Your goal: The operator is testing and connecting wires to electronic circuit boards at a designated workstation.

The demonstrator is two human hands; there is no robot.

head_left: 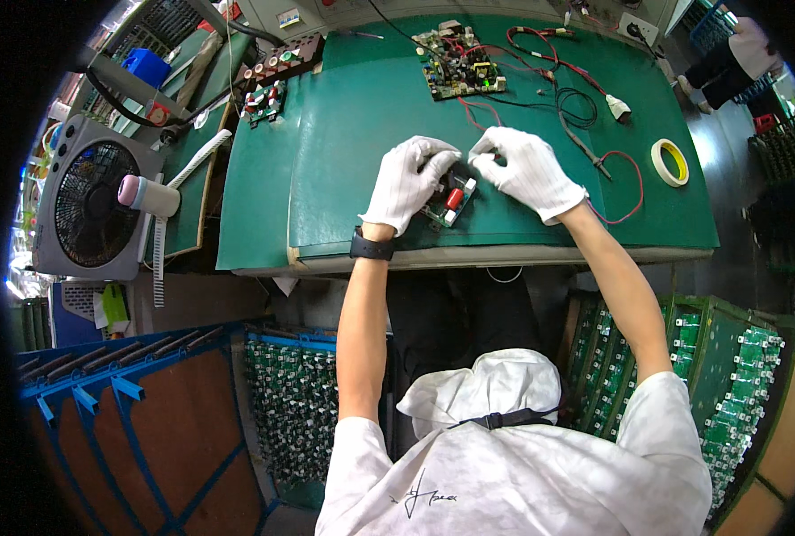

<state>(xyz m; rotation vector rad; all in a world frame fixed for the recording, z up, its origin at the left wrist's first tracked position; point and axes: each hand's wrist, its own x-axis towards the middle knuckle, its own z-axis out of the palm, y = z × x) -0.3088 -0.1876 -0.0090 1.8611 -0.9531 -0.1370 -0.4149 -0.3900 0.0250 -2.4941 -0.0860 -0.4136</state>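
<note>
Both my hands wear white gloves and meet over the near part of the green-topped bench. My left hand [409,183] is closed at the upper left edge of a small circuit board [451,204], which carries a red component and white connectors. Part of that board is hidden under the glove. Just to the right, my right hand [524,172] is closed in a pinch, its fingertips close to the left ones. What the right fingers hold is hidden. Thin red wires [480,109] run from a larger populated circuit board [462,64] toward the right hand.
At the right lie a tape roll [670,163], a white plug [618,109] and a black probe [585,150] with cables. Another small board [263,103] sits far left near a brown block [283,59]. A fan [94,201] stands left. Board-filled racks [295,402] flank me; a person [741,58] is far right.
</note>
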